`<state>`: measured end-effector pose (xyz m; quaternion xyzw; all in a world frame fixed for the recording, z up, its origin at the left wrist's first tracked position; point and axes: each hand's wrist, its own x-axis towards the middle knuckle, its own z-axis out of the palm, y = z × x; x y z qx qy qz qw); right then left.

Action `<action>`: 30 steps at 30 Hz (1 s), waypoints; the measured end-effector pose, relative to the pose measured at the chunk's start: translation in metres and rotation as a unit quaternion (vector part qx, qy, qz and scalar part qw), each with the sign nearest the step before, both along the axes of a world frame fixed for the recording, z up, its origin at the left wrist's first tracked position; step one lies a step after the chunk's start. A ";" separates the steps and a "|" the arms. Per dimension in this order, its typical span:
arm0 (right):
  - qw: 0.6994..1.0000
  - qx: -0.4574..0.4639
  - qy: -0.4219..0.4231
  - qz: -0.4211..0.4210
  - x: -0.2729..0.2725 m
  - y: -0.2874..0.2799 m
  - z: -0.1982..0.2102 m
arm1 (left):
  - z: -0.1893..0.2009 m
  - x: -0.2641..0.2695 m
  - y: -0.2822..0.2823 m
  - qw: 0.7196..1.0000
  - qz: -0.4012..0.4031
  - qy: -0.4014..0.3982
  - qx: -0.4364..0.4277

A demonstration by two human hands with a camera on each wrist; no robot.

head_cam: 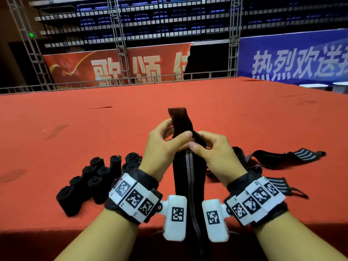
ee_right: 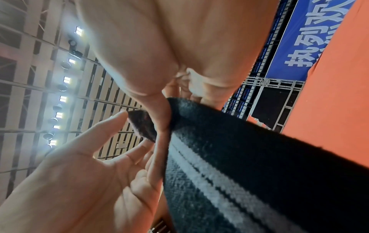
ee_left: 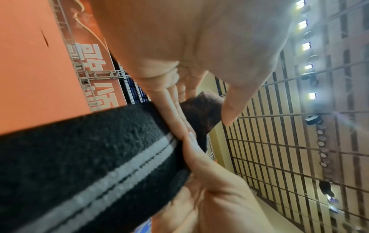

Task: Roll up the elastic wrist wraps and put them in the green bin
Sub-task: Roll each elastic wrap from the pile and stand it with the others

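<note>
I hold one black wrist wrap [head_cam: 180, 172] with grey stripes upright over the red table's front edge. Its dark end tab [head_cam: 178, 117] sticks up above my hands, and its long tail hangs down between my wrists. My left hand [head_cam: 176, 136] pinches the wrap near the top, thumb in front and fingers behind. My right hand [head_cam: 197, 146] pinches its right edge just below. The left wrist view shows the striped wrap [ee_left: 89, 157] running under my fingers [ee_left: 173, 113]. In the right wrist view the wrap [ee_right: 259, 165] passes under my right thumb [ee_right: 159, 113]. No green bin shows in any view.
Several rolled black wraps [head_cam: 98, 178] lie clustered on the red tablecloth [head_cam: 75, 119] to the left of my left wrist. Unrolled striped wraps [head_cam: 278, 157] sprawl to the right, one [head_cam: 276, 185] beside my right wrist. Metal trusses and banners stand beyond the table's far edge.
</note>
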<state>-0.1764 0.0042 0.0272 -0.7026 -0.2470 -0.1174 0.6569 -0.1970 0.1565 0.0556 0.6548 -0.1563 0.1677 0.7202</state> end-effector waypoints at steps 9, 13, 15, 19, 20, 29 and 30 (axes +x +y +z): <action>0.999 -0.004 0.046 0.023 0.040 0.011 -0.027 | -0.029 0.031 0.001 0.989 0.091 -0.019 0.119; 0.997 -0.018 0.070 -0.012 0.066 0.013 -0.051 | -0.058 0.053 0.005 0.976 0.134 0.003 0.173; 0.996 -0.019 0.075 -0.049 0.081 0.011 -0.059 | -0.074 0.066 0.013 0.970 0.148 0.041 0.187; 0.993 -0.018 0.080 -0.082 0.109 0.013 -0.068 | -0.104 0.089 0.019 0.962 0.071 0.157 0.210; 0.993 -0.014 0.082 -0.083 0.116 0.015 -0.069 | -0.111 0.095 0.019 0.961 0.063 0.166 0.213; 0.972 -0.124 0.150 -0.131 0.144 0.012 -0.114 | -0.133 0.154 0.021 0.971 0.110 0.138 0.160; 0.963 -0.160 0.166 -0.140 0.144 0.011 -0.120 | -0.136 0.163 0.021 0.970 0.105 0.143 0.164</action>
